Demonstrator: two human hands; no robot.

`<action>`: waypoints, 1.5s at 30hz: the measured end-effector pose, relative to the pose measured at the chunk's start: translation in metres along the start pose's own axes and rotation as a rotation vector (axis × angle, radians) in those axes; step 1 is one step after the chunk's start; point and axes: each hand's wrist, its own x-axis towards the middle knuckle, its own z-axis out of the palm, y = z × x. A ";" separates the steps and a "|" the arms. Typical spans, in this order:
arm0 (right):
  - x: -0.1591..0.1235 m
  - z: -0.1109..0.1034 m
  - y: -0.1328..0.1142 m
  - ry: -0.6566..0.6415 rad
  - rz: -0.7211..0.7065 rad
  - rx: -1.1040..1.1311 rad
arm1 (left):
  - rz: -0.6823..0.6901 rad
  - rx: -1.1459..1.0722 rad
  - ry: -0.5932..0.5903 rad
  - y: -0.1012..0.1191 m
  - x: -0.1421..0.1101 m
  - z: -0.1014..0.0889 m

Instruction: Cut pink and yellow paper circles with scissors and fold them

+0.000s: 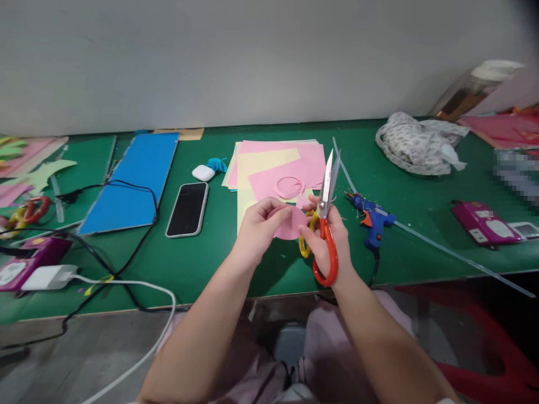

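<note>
- The left hand (261, 227) pinches the pink paper disc (290, 226) between thumb and fingers; the right hand (339, 233) is curled about the scissors (323, 209), its thumb at the disc's right edge.
- Blades point up and away from the hands, slightly parted; a careless turn of the right wrist could nick the disc or a left fingertip.
- Thin paper may crease or tear, should both hands pull on it unevenly.
- The glue gun (373, 219) lies just right of the right hand, its cord dropping near that forearm; a sideways sweep could snag it. Whether it is hot cannot be told.
- The green table (227, 255) bears layered paper sheets (275, 159) beyond the hands, a phone (187, 209) and a blue board (132, 185) to their left, a cloth bundle (412, 145) to their far right.
- A plain pale wall (252, 62) rises behind.
</note>
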 end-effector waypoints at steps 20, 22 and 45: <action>0.006 -0.004 0.000 0.139 0.020 0.105 | -0.071 0.095 -0.142 0.004 -0.003 -0.007; 0.007 -0.005 -0.001 0.133 0.020 0.123 | -0.084 0.188 -0.205 0.009 -0.005 -0.009; 0.005 -0.008 0.001 0.044 -0.004 0.070 | 0.039 0.151 -0.010 0.012 -0.004 -0.015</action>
